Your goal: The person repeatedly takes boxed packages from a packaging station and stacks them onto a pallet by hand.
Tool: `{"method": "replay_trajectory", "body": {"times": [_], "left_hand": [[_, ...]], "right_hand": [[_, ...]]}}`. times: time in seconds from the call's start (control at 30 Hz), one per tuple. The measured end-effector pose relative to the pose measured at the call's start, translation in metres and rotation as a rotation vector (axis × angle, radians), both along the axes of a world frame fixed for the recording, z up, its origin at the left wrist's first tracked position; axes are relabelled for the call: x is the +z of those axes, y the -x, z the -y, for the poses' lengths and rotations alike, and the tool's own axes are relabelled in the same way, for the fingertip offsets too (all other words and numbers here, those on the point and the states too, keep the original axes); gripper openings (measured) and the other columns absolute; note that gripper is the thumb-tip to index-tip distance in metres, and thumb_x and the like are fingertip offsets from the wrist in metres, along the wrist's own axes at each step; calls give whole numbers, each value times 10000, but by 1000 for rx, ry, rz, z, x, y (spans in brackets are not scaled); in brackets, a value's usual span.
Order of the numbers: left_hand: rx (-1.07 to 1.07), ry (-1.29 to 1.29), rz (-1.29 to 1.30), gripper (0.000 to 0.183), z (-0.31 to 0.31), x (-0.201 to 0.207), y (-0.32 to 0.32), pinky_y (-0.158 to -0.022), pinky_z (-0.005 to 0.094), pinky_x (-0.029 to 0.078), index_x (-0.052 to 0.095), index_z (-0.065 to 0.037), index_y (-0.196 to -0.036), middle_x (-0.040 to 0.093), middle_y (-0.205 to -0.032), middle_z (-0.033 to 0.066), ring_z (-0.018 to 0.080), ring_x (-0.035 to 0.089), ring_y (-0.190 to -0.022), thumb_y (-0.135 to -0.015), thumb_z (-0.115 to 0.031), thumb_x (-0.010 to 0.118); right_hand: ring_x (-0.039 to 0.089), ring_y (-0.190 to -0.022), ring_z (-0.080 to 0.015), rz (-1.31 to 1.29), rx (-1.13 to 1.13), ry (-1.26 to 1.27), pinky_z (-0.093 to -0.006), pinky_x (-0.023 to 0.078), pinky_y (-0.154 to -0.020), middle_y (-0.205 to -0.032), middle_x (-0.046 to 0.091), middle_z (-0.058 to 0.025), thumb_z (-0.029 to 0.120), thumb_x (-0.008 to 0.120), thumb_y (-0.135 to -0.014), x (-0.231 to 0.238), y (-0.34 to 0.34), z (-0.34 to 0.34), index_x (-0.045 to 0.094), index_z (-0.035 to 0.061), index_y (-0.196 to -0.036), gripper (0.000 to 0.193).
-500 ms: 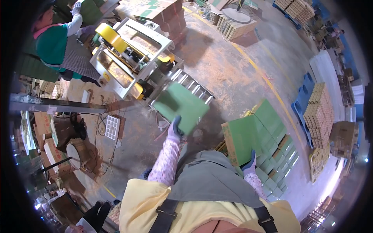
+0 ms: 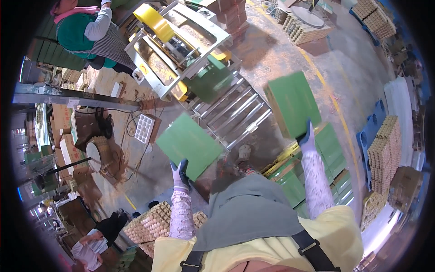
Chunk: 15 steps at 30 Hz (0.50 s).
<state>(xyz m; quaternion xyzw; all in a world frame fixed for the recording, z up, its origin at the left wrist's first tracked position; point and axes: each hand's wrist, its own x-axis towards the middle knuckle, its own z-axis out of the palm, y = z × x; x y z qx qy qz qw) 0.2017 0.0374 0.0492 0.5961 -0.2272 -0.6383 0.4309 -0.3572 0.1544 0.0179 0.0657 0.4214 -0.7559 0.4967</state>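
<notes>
Floor [image 2: 267, 56] grey, dusted orange-brown, a yellow line running along the right. On it, ahead and left, a machine [image 2: 183, 45] with pale frame and yellow cylinder. Blurred green box [image 2: 210, 81] at its near end. Wearer's grey apron [image 2: 249, 213] fills lower middle.

Right side: green stack [image 2: 333, 149], boxes packed close. Upper left, a co-worker [image 2: 72, 34] in green top and checked apron, beside the machine.

Roller track [image 2: 240, 111] juts from the machine toward the wearer, between the two held boxes. By the left forearm, a pile of egg trays [image 2: 149, 222].

Right box [image 2: 294, 104]: green top, brown side, tilted, raised above the far end of the stack. Left box [image 2: 190, 147]: green face up, off the track's left corner, slightly overlapping it in view.

Hands gloved, well apart. Right hand [image 2: 307, 137] clamped on the near edge of its box; left hand [image 2: 180, 176] gripping its box at the near corner, fingertips partly hidden.

White tray [image 2: 144, 128], many-celled, on floor at left. Shoe [image 2: 244, 152] just beyond apron.
</notes>
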Motion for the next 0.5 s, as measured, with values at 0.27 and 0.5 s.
{"method": "replay_trajectory", "body": {"times": [0.27, 0.5], "left_hand": [[-82, -17, -82, 564, 90, -42, 63, -842, 358, 536, 452, -97, -1371, 599, -1182, 90, 230, 603, -1054, -863, -120, 695], [-118, -32, -83, 614, 13, -36, 53, -950, 346, 488, 423, -49, -1397, 554, -1278, 91, 231, 562, -1136, -845, -82, 692]], "right_hand": [[645, -1033, -210, -237, 213, -348, -438, 554, -846, -1148, 656, -30, 224, 684, -901, -42, 29, 240, 580, 163, -1242, 362], [625, -1112, -204, -21, 210, -143, -390, 543, -914, -1242, 631, -55, 270, 644, -938, -41, 8, 151, 518, 150, -1335, 434]]}}
